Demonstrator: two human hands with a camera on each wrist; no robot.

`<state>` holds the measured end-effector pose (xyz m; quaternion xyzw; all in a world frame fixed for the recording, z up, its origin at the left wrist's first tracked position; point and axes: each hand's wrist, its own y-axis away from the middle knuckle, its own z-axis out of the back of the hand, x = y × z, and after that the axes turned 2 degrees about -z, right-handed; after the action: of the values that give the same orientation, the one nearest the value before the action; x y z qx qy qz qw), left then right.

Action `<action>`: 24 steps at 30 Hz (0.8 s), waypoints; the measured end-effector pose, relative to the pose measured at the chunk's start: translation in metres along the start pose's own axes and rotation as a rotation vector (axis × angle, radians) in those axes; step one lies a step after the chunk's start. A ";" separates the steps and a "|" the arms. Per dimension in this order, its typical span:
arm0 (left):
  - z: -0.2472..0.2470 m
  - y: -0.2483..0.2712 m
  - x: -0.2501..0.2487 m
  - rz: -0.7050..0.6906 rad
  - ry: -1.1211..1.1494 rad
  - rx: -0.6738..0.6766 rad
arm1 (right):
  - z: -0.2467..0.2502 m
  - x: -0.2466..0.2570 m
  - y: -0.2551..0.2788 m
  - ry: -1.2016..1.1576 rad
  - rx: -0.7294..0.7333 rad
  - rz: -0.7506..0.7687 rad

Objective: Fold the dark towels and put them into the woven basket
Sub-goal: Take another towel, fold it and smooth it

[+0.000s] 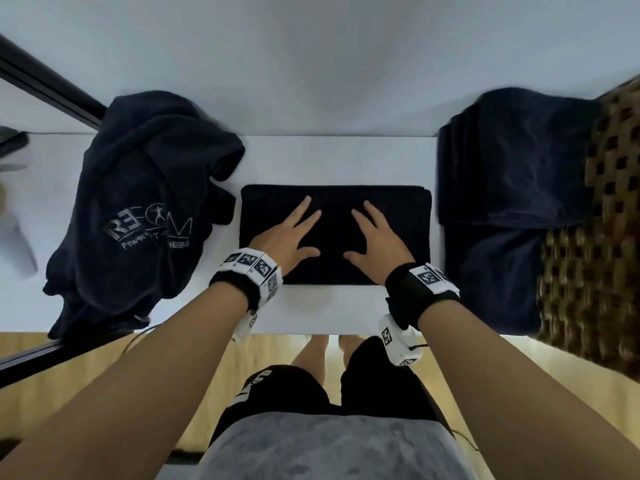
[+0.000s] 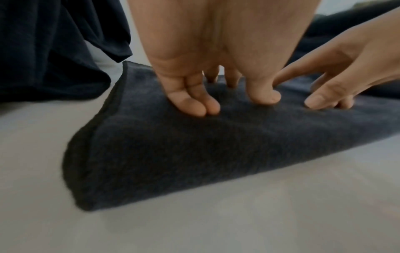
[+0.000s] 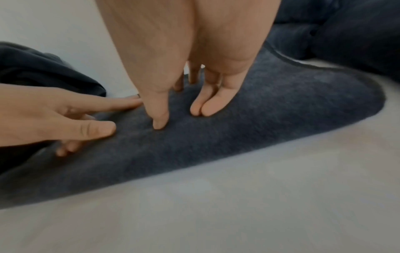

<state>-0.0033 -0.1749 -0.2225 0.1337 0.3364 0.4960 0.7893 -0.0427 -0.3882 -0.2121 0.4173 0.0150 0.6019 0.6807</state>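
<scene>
Left hand (image 1: 289, 233) and right hand (image 1: 377, 237) lie flat w/ fingers spread, pressing the folded towel (image 1: 336, 202) at mid-desk (image 1: 339, 157) — gripping nothing. Unfolded towels (image 1: 138, 188) sit by the left edge, woven basket (image 1: 602, 237) w/ folded ones at the right. Risk: lifting carelessly lets layers slide apart — the fold's loose.

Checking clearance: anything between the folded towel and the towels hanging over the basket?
Only a bare strip of white table separates folded towel from draped towels, head view.
</scene>
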 end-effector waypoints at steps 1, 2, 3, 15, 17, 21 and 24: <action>-0.002 -0.001 0.001 0.036 -0.054 0.008 | -0.001 -0.003 0.001 0.042 0.012 -0.019; -0.004 0.000 0.004 0.077 -0.092 -0.008 | 0.000 -0.008 0.002 0.077 0.006 -0.051; -0.005 0.001 0.008 0.125 -0.110 -0.036 | 0.002 -0.013 0.005 0.095 -0.010 -0.095; -0.019 0.042 0.024 0.249 -0.014 -0.063 | 0.000 -0.029 0.035 0.108 0.014 -0.265; -0.016 0.053 0.026 0.255 0.054 -0.136 | 0.000 -0.031 0.039 0.054 0.006 -0.258; -0.013 0.065 0.032 0.476 0.161 -0.451 | 0.002 -0.038 0.046 -0.030 -0.204 -0.296; -0.015 0.062 0.036 0.700 0.311 -0.343 | -0.002 -0.041 0.051 -0.040 -0.166 -0.354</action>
<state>-0.0461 -0.1161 -0.2135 0.0302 0.2984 0.7973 0.5237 -0.0961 -0.4251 -0.2038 0.3624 0.0247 0.4634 0.8083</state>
